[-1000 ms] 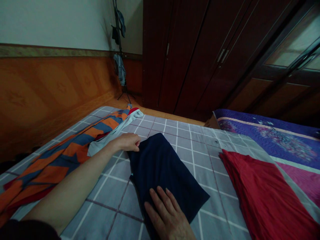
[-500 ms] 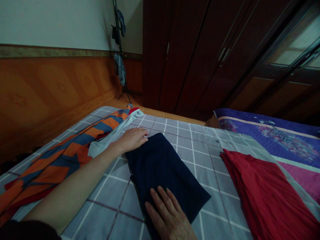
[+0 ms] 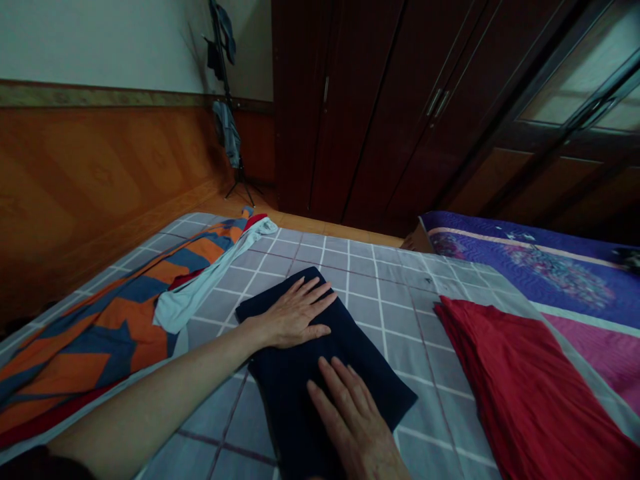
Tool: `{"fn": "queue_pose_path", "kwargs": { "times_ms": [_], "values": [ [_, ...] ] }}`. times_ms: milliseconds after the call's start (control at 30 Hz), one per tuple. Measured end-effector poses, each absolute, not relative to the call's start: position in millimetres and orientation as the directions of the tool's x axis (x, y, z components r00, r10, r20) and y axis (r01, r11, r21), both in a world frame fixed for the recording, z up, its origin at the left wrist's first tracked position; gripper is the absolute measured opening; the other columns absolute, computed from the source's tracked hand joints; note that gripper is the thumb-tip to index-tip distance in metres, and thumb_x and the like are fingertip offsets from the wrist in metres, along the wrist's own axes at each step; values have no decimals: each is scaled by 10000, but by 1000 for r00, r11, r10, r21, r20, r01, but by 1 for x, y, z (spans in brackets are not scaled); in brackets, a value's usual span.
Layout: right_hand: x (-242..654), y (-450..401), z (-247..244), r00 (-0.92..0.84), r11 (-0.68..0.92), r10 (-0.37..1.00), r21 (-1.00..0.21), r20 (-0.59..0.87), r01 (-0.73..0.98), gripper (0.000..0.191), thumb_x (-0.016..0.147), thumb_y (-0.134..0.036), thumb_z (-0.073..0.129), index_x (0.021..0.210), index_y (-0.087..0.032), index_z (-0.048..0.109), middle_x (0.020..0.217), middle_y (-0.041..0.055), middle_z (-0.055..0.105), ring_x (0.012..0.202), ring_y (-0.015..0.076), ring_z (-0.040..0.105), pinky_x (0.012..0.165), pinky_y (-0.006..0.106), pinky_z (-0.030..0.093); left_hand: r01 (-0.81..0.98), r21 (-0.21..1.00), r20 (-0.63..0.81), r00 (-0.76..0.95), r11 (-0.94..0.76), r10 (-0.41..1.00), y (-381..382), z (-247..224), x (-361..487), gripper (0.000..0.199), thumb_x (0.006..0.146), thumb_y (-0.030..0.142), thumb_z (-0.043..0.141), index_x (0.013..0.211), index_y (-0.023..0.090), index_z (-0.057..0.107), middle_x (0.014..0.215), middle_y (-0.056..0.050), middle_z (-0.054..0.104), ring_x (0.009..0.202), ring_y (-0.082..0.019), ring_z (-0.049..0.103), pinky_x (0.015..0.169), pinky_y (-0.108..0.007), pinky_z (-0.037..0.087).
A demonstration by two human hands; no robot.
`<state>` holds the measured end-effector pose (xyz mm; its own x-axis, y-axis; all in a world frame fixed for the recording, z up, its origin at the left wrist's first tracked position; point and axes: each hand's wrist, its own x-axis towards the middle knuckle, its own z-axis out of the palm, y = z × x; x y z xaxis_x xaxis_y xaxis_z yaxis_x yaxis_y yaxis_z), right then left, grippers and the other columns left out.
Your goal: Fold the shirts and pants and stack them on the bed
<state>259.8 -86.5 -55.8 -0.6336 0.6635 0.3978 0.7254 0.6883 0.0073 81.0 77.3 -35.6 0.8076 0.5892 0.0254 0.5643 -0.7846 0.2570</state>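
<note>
I read my left hand (image 3: 293, 317) lying flat with fingers spread across the upper part of the folded navy cloth (image 3: 287, 373), and my right hand (image 3: 355, 420) flat on its lower right, both open, resting on top, nothing pinched. The cloth lies mid-frame on a grey checked bedsheet (image 3: 395, 313); a red cloth (image 3: 515, 387) sits at 3 o'clock and a striped orange-and-blue cloth (image 3: 95, 353) at 9 o'clock, both apart from its edges.

This is a bedroom in a home: a bed with a grey checked sheet (image 3: 385, 320) holds folded navy cloth (image 3: 320, 393) and a purple quilted cover (image 3: 555, 273), beside a tall dark wardrobe (image 3: 365, 113) and a clothes stand (image 3: 227, 133) (garments hanging from it) against a wood-panelled wall (image 3: 100, 160).
</note>
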Motion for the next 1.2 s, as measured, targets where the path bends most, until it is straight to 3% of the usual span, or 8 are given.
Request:
{"fn": "queue_pose_path", "kwargs": {
  "times_ms": [133, 300, 500, 633, 700, 767, 1033, 1200],
  "values": [
    [265, -84, -59, -611, 656, 706, -5, 359, 755, 901, 805, -714, 460, 1479, -148, 262, 1438, 176, 399, 1300, 346, 403, 989, 479, 420, 579, 259, 31, 795, -773, 605, 91, -39, 71, 673, 925, 613, 282, 1487, 251, 207, 1563, -59, 178, 1440, -255, 99, 1160, -484, 66],
    [261, -86, -66, -604, 649, 710, -3, 363, 761, 878, 824, -675, 463, 1482, -135, 248, 1445, 183, 382, 1318, 355, 373, 1002, 501, 396, 715, 241, 22, 672, -656, 740, 114, -51, 50, 695, 920, 635, 244, 1495, 249, 177, 1558, -84, 193, 1432, -285, 133, 1143, -528, 92],
    [259, -87, -66, -588, 628, 744, -32, 319, 777, 879, 813, -672, 480, 1481, -147, 255, 1453, 181, 370, 1333, 371, 341, 997, 528, 392, 715, 248, 70, 660, -654, 748, 111, -46, 51, 694, 923, 620, 265, 1491, 226, 198, 1547, -120, 220, 1429, -292, 143, 1136, -538, 113],
    [259, -86, -72, -593, 628, 752, -42, 288, 777, 923, 780, -672, 533, 1491, -168, 228, 1461, 182, 356, 1328, 378, 344, 995, 521, 388, 551, 234, 158, 791, -801, 591, 83, -32, 71, 680, 920, 608, 310, 1487, 245, 212, 1553, -81, 214, 1438, -275, 101, 1150, -520, 58],
    [259, -86, -74, -592, 623, 756, -32, 280, 781, 931, 772, -678, 536, 1490, -170, 231, 1450, 185, 374, 1315, 379, 364, 995, 519, 384, 406, 237, 139, 885, -882, 445, 70, -29, 81, 639, 928, 592, 312, 1479, 279, 230, 1549, -48, 236, 1439, -249, 110, 1159, -492, 20],
    [259, -85, -73, -595, 625, 750, -15, 290, 780, 934, 771, -687, 526, 1487, -160, 239, 1435, 194, 396, 1303, 383, 381, 986, 516, 388, 356, 247, 107, 914, -901, 390, 65, -31, 84, 609, 937, 576, 306, 1475, 300, 232, 1550, -34, 235, 1438, -238, 120, 1160, -480, 7],
    [258, -81, -68, -612, 615, 693, 131, 381, 777, 903, 782, -763, 419, 1435, -143, 354, 1363, 182, 494, 1247, 349, 450, 940, 471, 410, 667, 230, 58, 717, -708, 695, 113, -50, 48, 671, 931, 597, 282, 1492, 242, 184, 1555, -95, 199, 1433, -283, 131, 1141, -518, 106],
    [259, -81, -69, -608, 620, 680, 121, 410, 775, 911, 786, -783, 370, 1430, -139, 362, 1353, 180, 505, 1263, 343, 423, 951, 458, 394, 722, 283, 114, 628, -632, 769, 124, -59, 42, 652, 940, 565, 301, 1440, 147, 325, 1498, -150, 329, 1399, -271, 246, 1142, -486, 165]
  ]
}}
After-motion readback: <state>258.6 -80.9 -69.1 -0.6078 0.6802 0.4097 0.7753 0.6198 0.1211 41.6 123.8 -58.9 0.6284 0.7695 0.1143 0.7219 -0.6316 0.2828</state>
